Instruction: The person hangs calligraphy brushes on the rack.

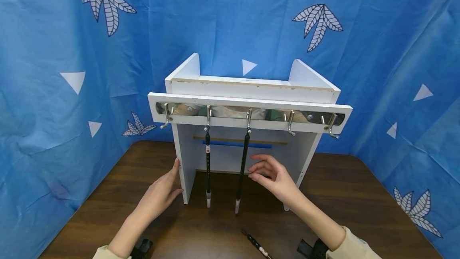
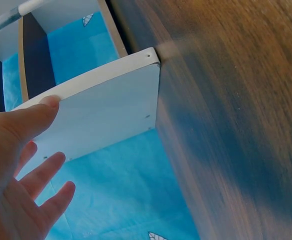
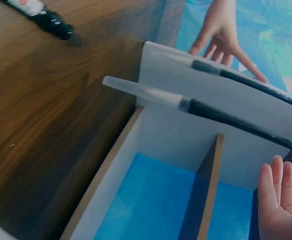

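Two calligraphy brushes hang by loops from the metal hooks of a white wooden rack point(image 1: 251, 100). The left brush point(image 1: 208, 159) points straight down with a clear cap over its tip; the right brush point(image 1: 243, 163) hangs at a slight slant, also capped. My left hand point(image 1: 156, 197) rests against the rack's left side panel point(image 2: 101, 110), thumb on its front edge and fingers spread along the outside. Just right of the slanted brush is my right hand point(image 1: 274, 177), fingers loosely bent and holding nothing. In the right wrist view, its fingertips sit close below the brush handle point(image 3: 236, 122).
A third brush point(image 1: 256, 245) lies on the dark wooden table point(image 1: 201, 235) near the front edge. More hooks point(image 1: 291, 123) line the metal strip, on both sides of the brushes. Blue patterned cloth point(image 1: 230, 23) hangs behind and beside the table.
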`<state>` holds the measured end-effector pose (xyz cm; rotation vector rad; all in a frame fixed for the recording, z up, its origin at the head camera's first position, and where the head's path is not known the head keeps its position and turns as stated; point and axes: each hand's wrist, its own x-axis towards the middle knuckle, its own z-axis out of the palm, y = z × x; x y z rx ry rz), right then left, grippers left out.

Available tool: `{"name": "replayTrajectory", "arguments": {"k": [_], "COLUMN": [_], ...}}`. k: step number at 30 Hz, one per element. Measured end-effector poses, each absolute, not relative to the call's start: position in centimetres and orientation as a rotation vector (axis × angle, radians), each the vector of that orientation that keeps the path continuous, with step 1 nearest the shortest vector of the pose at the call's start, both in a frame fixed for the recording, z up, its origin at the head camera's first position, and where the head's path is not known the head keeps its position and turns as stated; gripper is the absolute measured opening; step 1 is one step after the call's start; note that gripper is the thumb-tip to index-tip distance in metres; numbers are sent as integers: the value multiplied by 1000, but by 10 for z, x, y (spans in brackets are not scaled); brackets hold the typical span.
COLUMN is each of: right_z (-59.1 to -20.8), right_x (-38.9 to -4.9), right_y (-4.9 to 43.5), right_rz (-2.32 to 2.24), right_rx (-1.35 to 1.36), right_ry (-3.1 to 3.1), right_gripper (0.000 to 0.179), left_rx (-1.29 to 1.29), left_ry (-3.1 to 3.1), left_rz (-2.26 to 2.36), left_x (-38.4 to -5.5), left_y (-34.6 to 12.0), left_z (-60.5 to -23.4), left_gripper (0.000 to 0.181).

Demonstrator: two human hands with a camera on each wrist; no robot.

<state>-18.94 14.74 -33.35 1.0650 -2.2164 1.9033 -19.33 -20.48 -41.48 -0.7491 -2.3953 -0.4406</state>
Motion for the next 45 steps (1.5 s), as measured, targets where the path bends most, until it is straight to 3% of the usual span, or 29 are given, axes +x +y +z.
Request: {"name": "replayTrajectory", "arguments": {"k": [9, 22, 33, 45], "right_z": [-348, -383, -402, -411], "right_x": [-183, -178, -172, -165], "right_y": [167, 180, 178, 173], "right_rz": [1834, 1371, 1249, 1088], "right_rx": [983, 1045, 1371, 1526], "right_ry": [-2411, -2669, -2795, -2877], "right_gripper": [36, 21, 25, 29], "left_rx": [-742, -735, -747, -718], "left_ry": [-2408, -2407, -2394, -2420], "left_rz": [-443, -439, -428, -436], "left_x": [-194, -194, -192, -191], "left_y": [-204, -204, -205, -205], "left_z": [-415, -414, -416, -415], "left_gripper": [120, 120, 122, 120]}}
